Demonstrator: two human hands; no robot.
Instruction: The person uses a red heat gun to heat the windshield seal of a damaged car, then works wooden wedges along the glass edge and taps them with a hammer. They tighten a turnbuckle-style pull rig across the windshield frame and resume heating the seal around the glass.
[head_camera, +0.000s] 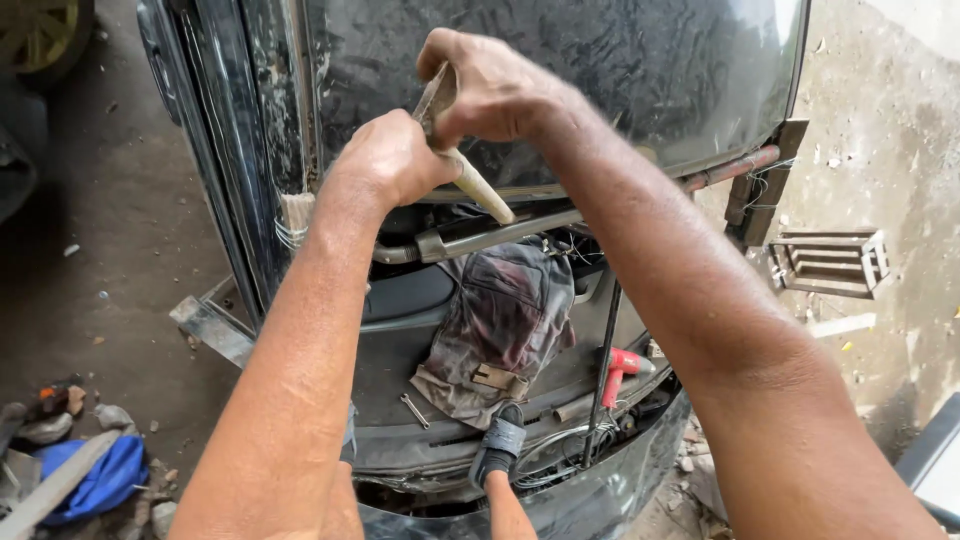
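My left hand (395, 160) is closed around the tan wooden handle (478, 186), and my right hand (490, 90) grips its upper end, both raised against the lower edge of the dusty black car panel (600, 70). Below, a stained rag (505, 320) lies in the open bay, a red tool (620, 368) beside it.

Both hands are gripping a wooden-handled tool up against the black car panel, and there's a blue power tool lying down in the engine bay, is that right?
Not quite. In the head view the power tool in the bay is red, not blue. Both the left hand and right hand do grip the wooden-handled tool against the black panel.
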